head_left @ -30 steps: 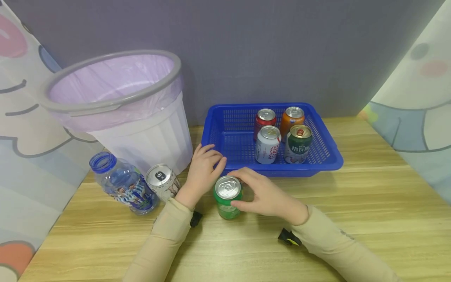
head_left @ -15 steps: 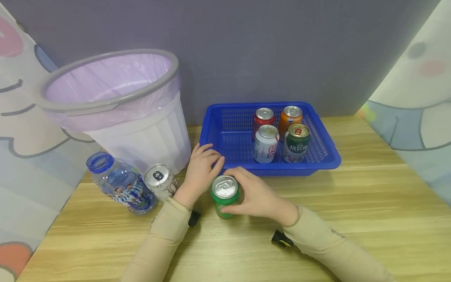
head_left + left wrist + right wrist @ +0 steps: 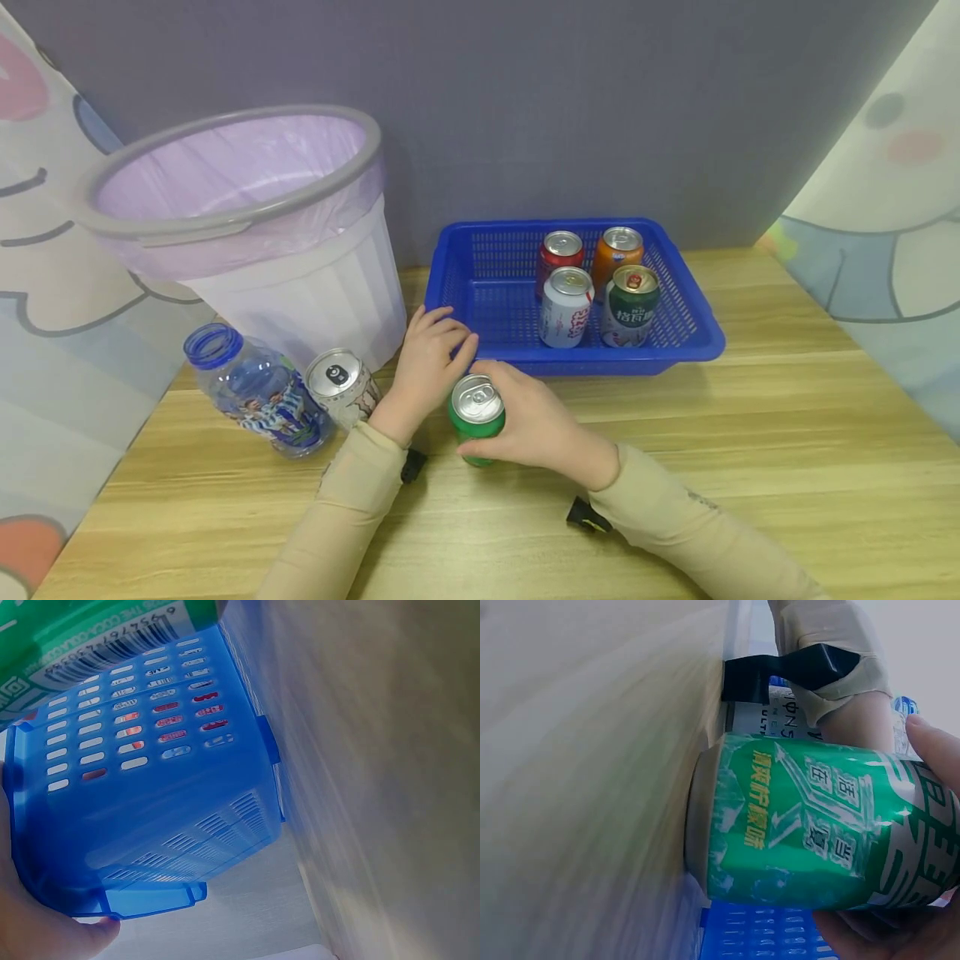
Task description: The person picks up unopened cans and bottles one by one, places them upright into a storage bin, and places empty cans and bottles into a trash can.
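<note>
A green soda can (image 3: 477,404) stands upright in front of the basket, silver top up. My right hand (image 3: 536,425) grips its upper part from the right, thumb on the near side and fingers at the far side. In the right wrist view the can's (image 3: 795,825) base is at the wooden surface. My left hand (image 3: 433,358) holds the near left corner of the blue plastic basket (image 3: 540,360), with fingers over the rim. The left wrist view shows its thumb (image 3: 94,936) at the basket's (image 3: 180,817) lip.
Several upright cans, among them a white can (image 3: 564,317) and an orange can (image 3: 609,258), stand in the basket's right half. A white bin (image 3: 322,292) with a lilac liner is at back left. Near it are a grey-white can (image 3: 352,396) and an open plastic bottle (image 3: 262,400).
My right hand has moved slightly left and closed its thumb and fingers round the green can. The left hand stays at the basket corner.
</note>
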A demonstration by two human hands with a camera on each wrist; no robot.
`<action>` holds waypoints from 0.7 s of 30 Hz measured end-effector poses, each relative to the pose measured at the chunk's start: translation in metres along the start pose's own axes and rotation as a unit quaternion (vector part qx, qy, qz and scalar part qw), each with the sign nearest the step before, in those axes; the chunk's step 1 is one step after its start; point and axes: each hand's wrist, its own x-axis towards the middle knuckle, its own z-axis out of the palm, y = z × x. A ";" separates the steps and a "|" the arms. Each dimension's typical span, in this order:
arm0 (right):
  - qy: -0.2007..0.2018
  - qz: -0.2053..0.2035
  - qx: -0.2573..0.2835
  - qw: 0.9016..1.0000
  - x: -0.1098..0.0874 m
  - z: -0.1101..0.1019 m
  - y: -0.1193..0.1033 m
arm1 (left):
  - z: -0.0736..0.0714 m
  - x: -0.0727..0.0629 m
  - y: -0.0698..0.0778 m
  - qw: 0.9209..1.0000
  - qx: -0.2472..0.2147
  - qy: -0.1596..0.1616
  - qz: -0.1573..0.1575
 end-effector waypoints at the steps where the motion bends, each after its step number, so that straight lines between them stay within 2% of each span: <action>1: -0.002 0.002 0.000 1.000 0.000 0.001 0.000 | 0.000 0.000 0.000 1.000 0.000 0.000 0.000; 5: 0.000 0.003 0.011 1.000 0.000 0.002 0.000 | 0.000 0.000 0.000 1.000 -0.001 0.002 0.003; 13: -0.006 0.019 0.097 0.995 0.003 0.004 0.004 | 0.000 0.000 0.000 1.000 -0.002 0.008 0.005; 21: -0.009 0.032 0.147 0.989 0.003 0.009 0.007 | 0.000 0.000 0.001 1.000 -0.002 0.007 0.005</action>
